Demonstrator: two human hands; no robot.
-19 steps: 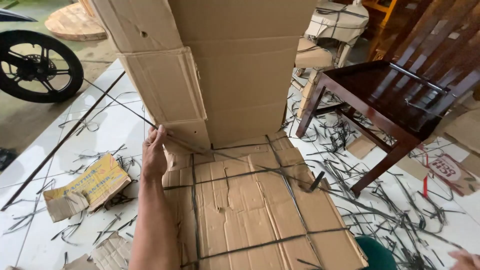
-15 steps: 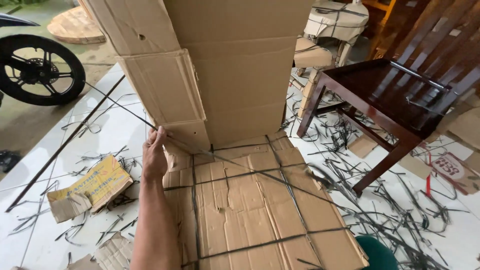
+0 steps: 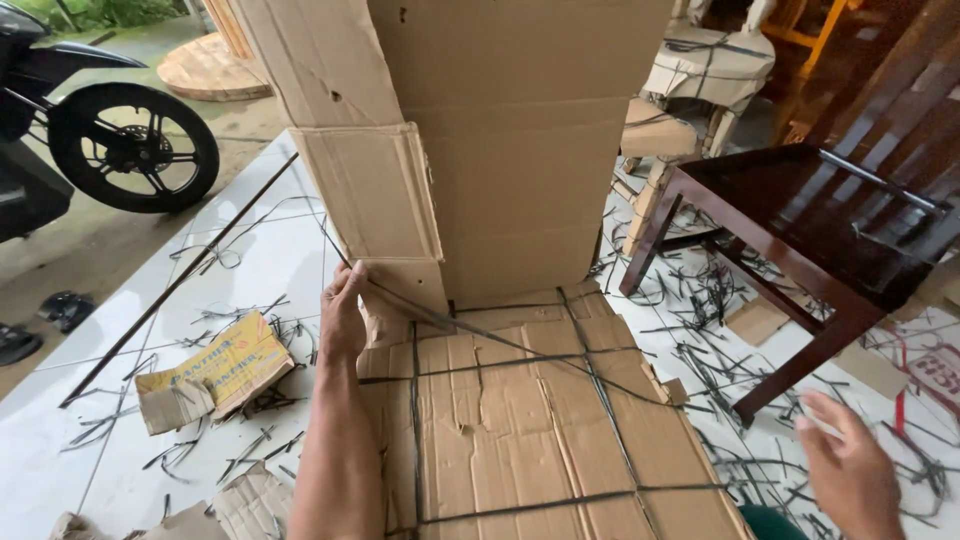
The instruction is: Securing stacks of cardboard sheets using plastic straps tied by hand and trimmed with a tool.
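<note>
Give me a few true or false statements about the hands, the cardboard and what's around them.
1. The left hand rests on the strapped brown cardboard package. True.
2. The right hand grips a black strap. False: it is open, off the cardboard.
3. A dark wooden chair stands to the right. True.
4. The black motorcycle wheel lies on the cardboard. False: it stands upright, far left.
</note>
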